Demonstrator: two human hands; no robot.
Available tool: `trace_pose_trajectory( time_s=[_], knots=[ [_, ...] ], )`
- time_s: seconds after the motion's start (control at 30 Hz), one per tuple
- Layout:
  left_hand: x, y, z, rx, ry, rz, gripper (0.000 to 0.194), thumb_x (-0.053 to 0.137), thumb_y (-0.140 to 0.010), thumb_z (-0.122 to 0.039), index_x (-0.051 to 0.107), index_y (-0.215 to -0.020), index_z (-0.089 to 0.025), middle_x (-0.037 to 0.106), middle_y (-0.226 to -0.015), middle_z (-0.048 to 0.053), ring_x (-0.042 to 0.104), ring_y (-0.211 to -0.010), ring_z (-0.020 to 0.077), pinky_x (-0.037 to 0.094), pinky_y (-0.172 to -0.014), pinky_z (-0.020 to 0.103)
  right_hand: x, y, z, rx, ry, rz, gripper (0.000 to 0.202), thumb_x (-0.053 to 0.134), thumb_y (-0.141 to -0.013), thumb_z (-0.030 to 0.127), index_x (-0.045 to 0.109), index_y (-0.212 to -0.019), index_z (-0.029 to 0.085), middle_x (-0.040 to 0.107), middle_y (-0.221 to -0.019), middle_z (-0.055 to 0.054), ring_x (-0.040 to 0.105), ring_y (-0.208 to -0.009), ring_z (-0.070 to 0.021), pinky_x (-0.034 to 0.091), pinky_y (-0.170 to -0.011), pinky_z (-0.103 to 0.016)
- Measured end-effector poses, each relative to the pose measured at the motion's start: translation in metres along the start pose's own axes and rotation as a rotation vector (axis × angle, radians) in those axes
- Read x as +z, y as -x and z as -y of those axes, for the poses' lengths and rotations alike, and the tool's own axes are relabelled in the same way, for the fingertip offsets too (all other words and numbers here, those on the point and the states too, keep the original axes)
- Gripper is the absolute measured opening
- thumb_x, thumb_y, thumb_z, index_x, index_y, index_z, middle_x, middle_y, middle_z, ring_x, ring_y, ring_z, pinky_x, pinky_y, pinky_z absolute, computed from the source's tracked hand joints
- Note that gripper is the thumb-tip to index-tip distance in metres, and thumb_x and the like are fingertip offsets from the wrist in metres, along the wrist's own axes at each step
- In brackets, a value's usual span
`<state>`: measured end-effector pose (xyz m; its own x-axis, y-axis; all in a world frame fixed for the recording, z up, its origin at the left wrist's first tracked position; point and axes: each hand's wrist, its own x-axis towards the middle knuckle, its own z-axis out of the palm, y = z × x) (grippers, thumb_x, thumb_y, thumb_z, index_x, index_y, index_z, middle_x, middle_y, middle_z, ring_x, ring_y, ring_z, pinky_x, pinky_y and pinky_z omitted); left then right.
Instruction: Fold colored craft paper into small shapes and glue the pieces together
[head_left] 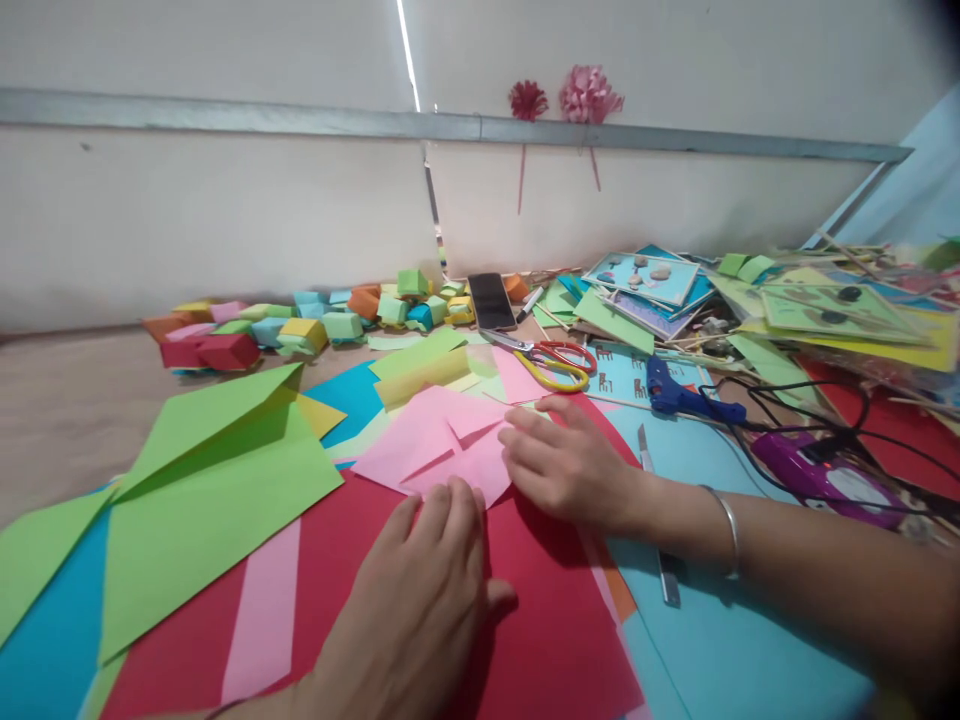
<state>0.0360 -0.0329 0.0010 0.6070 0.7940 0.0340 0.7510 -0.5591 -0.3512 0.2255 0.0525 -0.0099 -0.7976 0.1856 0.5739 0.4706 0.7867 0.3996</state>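
Observation:
A pink sheet of paper [420, 435] with folded flaps and crossing creases lies on top of red paper [555, 620]. My left hand [427, 590] rests flat, fingertips on the near edge of the pink paper and thumb apart. From the right, my right hand [566, 465] lays its outstretched fingers on the right side of the same paper; its thumb is hard to make out. Just beyond that hand are scissors [555, 362] with red and yellow handles. A craft knife [661, 540] lies on light blue paper beneath my right forearm.
Folded green paper [225, 500] spreads at the left. Small coloured paper boxes [341, 326] line the wall beside a phone [491, 302]. To the right are a blue glue gun [686, 392], a purple device [825, 478], black cables and stacked cards [645, 277].

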Motion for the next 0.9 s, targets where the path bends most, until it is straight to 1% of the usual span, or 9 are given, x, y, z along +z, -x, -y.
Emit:
trace_pose_trajectory(
  time_s=[0.1,0.17,0.23,0.37,0.5,0.57,0.63,0.77,0.9],
  knots=[
    [0.000,0.001,-0.004,0.020,0.011,0.076,0.046,0.054,-0.092,-0.041,0.071,-0.115,-0.005,0.069,-0.113,0.027,0.066,-0.097,0.0379,0.056,-0.078,0.050,-0.006,-0.003,0.008,-0.051,-0.061,0.016,0.032,0.048,-0.092,0.005,0.060,-0.065,0.016,0.064,-0.070,-0.002,0.057,-0.079,-0.0181,0.038,-0.082,-0.038],
    [0.000,0.001,-0.006,0.030,0.010,0.115,0.048,0.055,-0.092,-0.042,0.071,-0.115,-0.003,0.069,-0.113,0.030,0.067,-0.097,0.0391,0.056,-0.078,0.050,-0.006,-0.002,0.010,-0.032,-0.108,0.042,0.032,0.047,-0.092,0.004,0.058,-0.065,0.016,0.061,-0.066,0.000,0.053,-0.070,-0.0149,0.037,-0.075,-0.034],
    [-0.001,0.000,-0.006,0.039,0.012,0.123,0.053,0.055,-0.091,-0.044,0.069,-0.117,0.001,0.066,-0.116,0.034,0.066,-0.101,0.0416,0.057,-0.080,0.051,-0.002,0.002,0.006,-0.003,-0.177,0.087,0.029,0.047,-0.091,0.004,0.059,-0.068,0.016,0.063,-0.069,-0.001,0.054,-0.072,-0.0144,0.035,-0.072,-0.033],
    [-0.002,0.001,-0.006,0.045,0.028,0.109,0.056,0.057,-0.091,-0.044,0.067,-0.118,0.004,0.063,-0.119,0.038,0.067,-0.102,0.0436,0.057,-0.078,0.051,0.007,0.007,-0.010,0.081,-0.434,0.169,0.020,0.049,-0.085,0.004,0.062,-0.079,0.018,0.069,-0.088,-0.003,0.056,-0.087,-0.0161,0.036,-0.074,-0.032],
    [0.002,0.004,-0.007,0.051,0.039,0.052,0.058,0.058,-0.090,-0.046,0.067,-0.118,0.004,0.061,-0.122,0.037,0.067,-0.102,0.0447,0.058,-0.079,0.052,0.009,0.007,-0.021,0.219,-0.683,0.119,0.008,0.060,-0.086,0.018,0.063,-0.078,0.019,0.065,-0.101,-0.007,0.055,-0.092,-0.0180,0.041,-0.080,-0.033],
    [0.004,0.005,-0.008,0.050,0.055,0.024,0.060,0.058,-0.089,-0.049,0.067,-0.118,0.003,0.061,-0.122,0.036,0.066,-0.106,0.0453,0.056,-0.082,0.054,0.009,0.005,-0.021,0.312,-0.789,0.111,0.013,0.063,-0.088,0.024,0.061,-0.076,0.018,0.064,-0.102,-0.008,0.055,-0.094,-0.0183,0.043,-0.084,-0.033],
    [0.007,0.005,-0.009,0.046,0.081,-0.002,0.063,0.058,-0.087,-0.053,0.067,-0.118,0.001,0.061,-0.123,0.035,0.064,-0.109,0.0447,0.056,-0.085,0.054,0.010,0.005,-0.020,0.411,-0.860,0.158,0.017,0.062,-0.090,0.024,0.059,-0.075,0.017,0.064,-0.093,-0.007,0.056,-0.089,-0.0171,0.044,-0.082,-0.031],
    [0.008,0.006,-0.011,0.050,0.117,-0.046,0.065,0.059,-0.085,-0.056,0.068,-0.117,0.000,0.061,-0.124,0.033,0.063,-0.113,0.0442,0.055,-0.087,0.052,0.014,0.005,-0.016,0.552,-0.810,0.264,0.017,0.063,-0.089,0.023,0.056,-0.075,0.017,0.060,-0.083,-0.004,0.053,-0.081,-0.0159,0.042,-0.074,-0.027],
    [0.009,0.006,-0.012,0.046,0.141,-0.069,0.066,0.060,-0.085,-0.057,0.068,-0.116,0.001,0.061,-0.123,0.034,0.062,-0.114,0.0446,0.055,-0.089,0.052,0.018,0.004,-0.014,0.527,-0.663,0.334,0.021,0.060,-0.091,0.024,0.054,-0.073,0.017,0.057,-0.079,-0.004,0.049,-0.076,-0.0158,0.037,-0.068,-0.026]
  ],
)
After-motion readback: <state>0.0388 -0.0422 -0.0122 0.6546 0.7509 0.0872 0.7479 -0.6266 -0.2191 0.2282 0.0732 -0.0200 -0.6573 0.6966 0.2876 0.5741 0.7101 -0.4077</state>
